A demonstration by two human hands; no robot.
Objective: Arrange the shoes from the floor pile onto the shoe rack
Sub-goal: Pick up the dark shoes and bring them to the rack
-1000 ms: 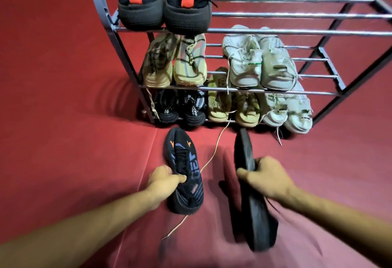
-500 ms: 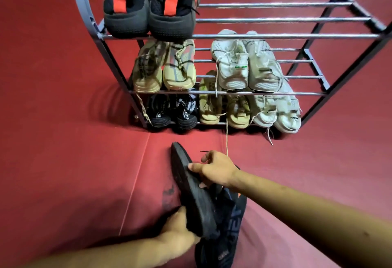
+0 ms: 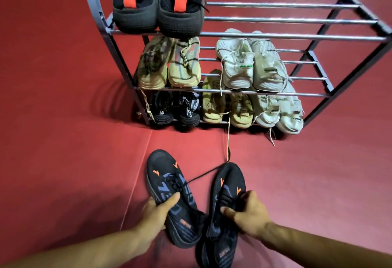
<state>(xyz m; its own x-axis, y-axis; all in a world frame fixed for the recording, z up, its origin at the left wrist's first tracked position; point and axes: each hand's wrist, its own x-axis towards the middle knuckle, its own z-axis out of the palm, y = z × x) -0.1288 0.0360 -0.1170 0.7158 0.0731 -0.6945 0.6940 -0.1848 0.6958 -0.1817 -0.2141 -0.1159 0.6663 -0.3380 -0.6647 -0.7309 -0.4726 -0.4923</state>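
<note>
I hold a pair of black sneakers with blue lettering and orange marks above the red floor, toes pointing at the rack. My left hand (image 3: 156, 211) grips the left black sneaker (image 3: 167, 185) by its side. My right hand (image 3: 248, 212) grips the right black sneaker (image 3: 228, 185) over its laces. A black lace runs between the two shoes. The metal shoe rack (image 3: 275, 35) stands ahead with three tiers.
A black pair with red heel tabs (image 3: 159, 6) sits top left; the top tier's right part is bare bars. Beige (image 3: 169, 66) and white (image 3: 250, 66) pairs fill the middle tier. Black, beige and white pairs line the bottom; a beige lace (image 3: 228, 140) trails onto the floor.
The right-hand sneaker, earlier held sole-up and crossed over the other, is now turned upper-side up. Both shoes now sit side by side, one in each hand.
</note>
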